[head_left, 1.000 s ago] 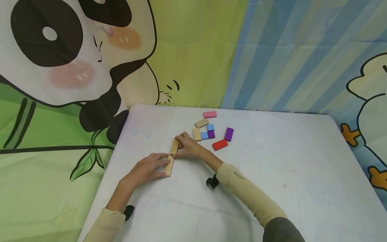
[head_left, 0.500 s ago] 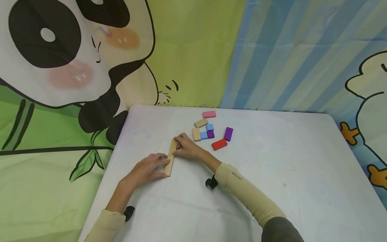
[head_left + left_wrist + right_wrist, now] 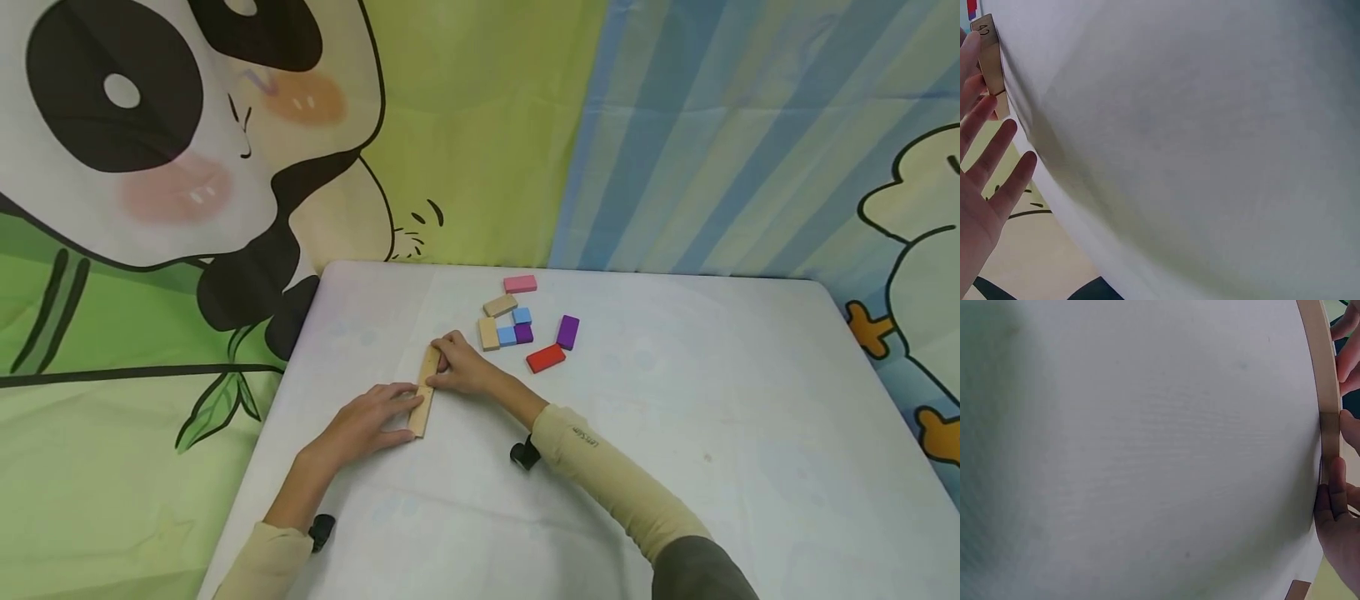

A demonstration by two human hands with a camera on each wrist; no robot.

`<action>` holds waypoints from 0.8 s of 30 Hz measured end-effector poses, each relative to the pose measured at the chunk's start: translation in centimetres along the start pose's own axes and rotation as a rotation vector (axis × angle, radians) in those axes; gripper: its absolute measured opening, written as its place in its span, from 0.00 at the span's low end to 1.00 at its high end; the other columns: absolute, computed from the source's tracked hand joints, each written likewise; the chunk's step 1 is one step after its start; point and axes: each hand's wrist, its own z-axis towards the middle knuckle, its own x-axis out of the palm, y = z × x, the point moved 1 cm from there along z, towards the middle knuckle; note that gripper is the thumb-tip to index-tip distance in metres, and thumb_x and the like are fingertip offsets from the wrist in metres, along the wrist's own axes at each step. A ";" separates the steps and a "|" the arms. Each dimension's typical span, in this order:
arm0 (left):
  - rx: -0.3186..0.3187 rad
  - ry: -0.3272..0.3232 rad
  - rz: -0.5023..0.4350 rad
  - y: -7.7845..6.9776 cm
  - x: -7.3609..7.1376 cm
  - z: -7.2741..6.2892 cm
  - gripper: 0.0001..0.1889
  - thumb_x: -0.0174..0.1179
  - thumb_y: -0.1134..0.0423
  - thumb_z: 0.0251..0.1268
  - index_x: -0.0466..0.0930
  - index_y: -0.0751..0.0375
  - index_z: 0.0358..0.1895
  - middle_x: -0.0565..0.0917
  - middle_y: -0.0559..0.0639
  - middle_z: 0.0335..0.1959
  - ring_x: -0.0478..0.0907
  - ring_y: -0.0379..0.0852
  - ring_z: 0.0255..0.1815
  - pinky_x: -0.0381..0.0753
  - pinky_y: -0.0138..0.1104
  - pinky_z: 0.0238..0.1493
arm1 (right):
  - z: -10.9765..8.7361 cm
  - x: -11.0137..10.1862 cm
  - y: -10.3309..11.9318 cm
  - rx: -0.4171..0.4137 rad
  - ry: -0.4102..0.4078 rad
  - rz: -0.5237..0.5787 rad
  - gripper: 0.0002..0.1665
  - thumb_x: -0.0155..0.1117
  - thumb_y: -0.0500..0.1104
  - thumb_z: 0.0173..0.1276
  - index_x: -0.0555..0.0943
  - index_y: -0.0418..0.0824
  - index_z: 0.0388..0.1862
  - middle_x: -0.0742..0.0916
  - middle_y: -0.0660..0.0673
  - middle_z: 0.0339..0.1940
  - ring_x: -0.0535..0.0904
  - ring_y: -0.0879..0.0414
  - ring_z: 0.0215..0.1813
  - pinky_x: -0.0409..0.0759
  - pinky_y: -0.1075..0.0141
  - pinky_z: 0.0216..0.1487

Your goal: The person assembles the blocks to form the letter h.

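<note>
Two plain wooden blocks lie end to end in a line on the white table: the near block [image 3: 421,415] and the far block [image 3: 428,365]. My left hand [image 3: 369,419] touches the near block with its thumb by the near end and fingertips along its left side; its other fingers are straight and spread in the left wrist view. Dark marks show on the end of the near block [image 3: 991,62]. My right hand [image 3: 467,367] pinches the far block between thumb and fingers. In the right wrist view, fingertips of both hands meet near the joint.
Behind my right hand lie two more wooden blocks, one upper [image 3: 500,305] and one lower [image 3: 488,334], with light blue [image 3: 507,336], purple [image 3: 567,332], red [image 3: 545,358] and pink [image 3: 520,284] blocks. A printed cloth [image 3: 480,133] hangs behind the table [image 3: 712,417].
A dark gap between the two wooden blocks has closed, and their ends now meet. My right hand shifted slightly with the far block. My left hand stayed almost still.
</note>
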 end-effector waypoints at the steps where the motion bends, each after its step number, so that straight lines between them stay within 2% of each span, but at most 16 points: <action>1: 0.000 0.003 0.004 -0.1 0.0 0.1 0.32 0.67 0.49 0.58 0.73 0.51 0.67 0.72 0.48 0.69 0.71 0.52 0.67 0.76 0.50 0.59 | 0.0 -0.1 -0.1 0.006 0.002 0.008 0.40 0.70 0.44 0.63 0.65 0.29 0.69 0.72 0.39 0.52 0.73 0.56 0.45 0.72 0.68 0.53; 11: -0.009 0.008 0.015 -0.2 -0.1 0.3 0.32 0.69 0.50 0.56 0.74 0.51 0.66 0.71 0.48 0.69 0.71 0.52 0.68 0.77 0.50 0.59 | 0.0 -0.2 -0.6 -0.015 0.075 0.028 0.48 0.74 0.46 0.58 0.61 0.30 0.71 0.72 0.39 0.53 0.71 0.55 0.51 0.71 0.65 0.60; 24: 0.019 0.016 0.026 -0.4 -0.3 0.2 0.32 0.67 0.50 0.59 0.73 0.55 0.67 0.72 0.50 0.69 0.71 0.52 0.68 0.76 0.50 0.60 | -0.3 -0.2 -0.8 -0.022 0.053 0.060 0.47 0.73 0.46 0.59 0.62 0.31 0.71 0.72 0.40 0.53 0.71 0.54 0.53 0.70 0.62 0.63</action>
